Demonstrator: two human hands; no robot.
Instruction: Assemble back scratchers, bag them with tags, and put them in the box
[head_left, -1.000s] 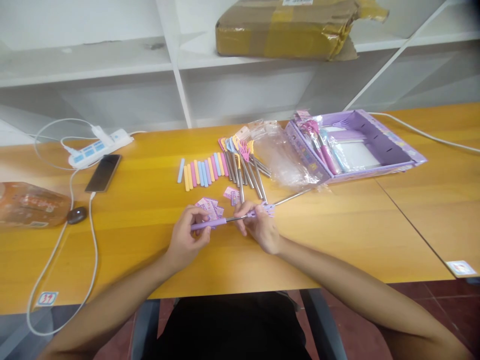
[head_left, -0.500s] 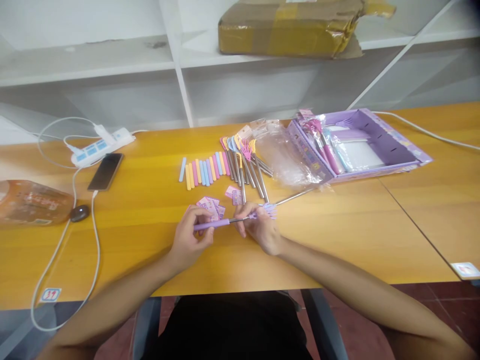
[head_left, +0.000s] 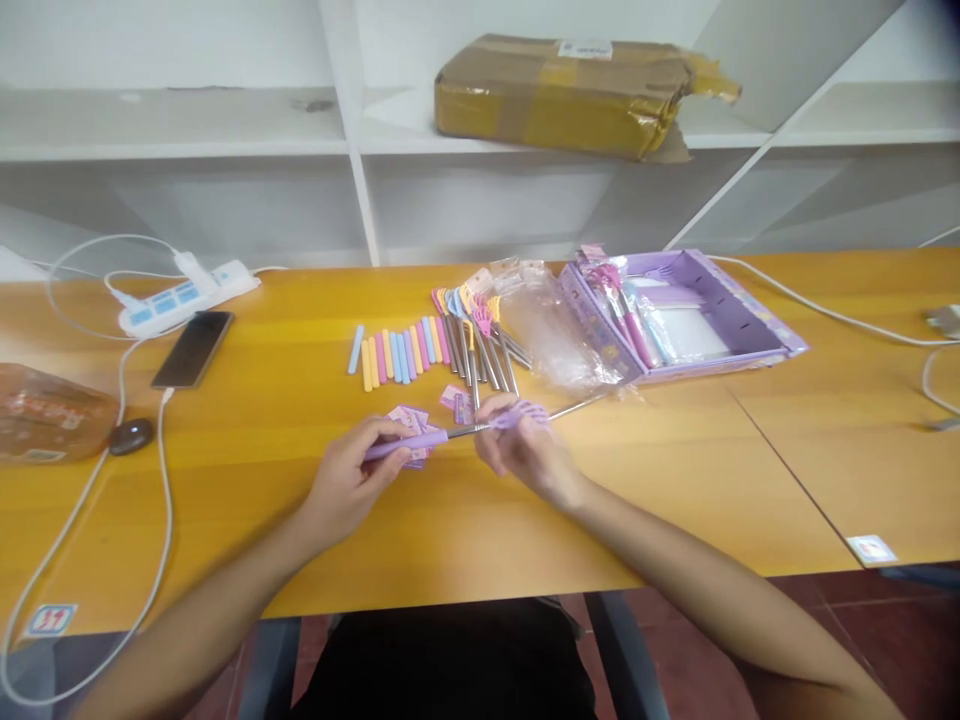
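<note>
My left hand (head_left: 351,477) is closed around the purple grip of a back scratcher (head_left: 427,440). My right hand (head_left: 534,452) pinches it at the other end, by the purple claw-shaped head. A short metal rod shows between the two. Under and behind my left hand lie small printed cards (head_left: 409,415). Beyond my hands is a pile of metal rods with coloured claw heads (head_left: 480,335). To its left, a row of pastel tube grips (head_left: 405,352) lies side by side. Another metal rod (head_left: 576,408) lies just past my right hand.
Clear plastic bags (head_left: 559,335) lie against a purple box (head_left: 750,355) holding bagged scratchers. On the left are a power strip (head_left: 187,300), a phone (head_left: 193,350), a mouse (head_left: 131,437), cables and an orange bag (head_left: 56,412). A taped carton (head_left: 555,100) sits on the shelf.
The camera view has shifted slightly. Both hands still hold the back scratcher; its claw head shows more fully over my right fingers, and more of the metal rod's end is hidden.
</note>
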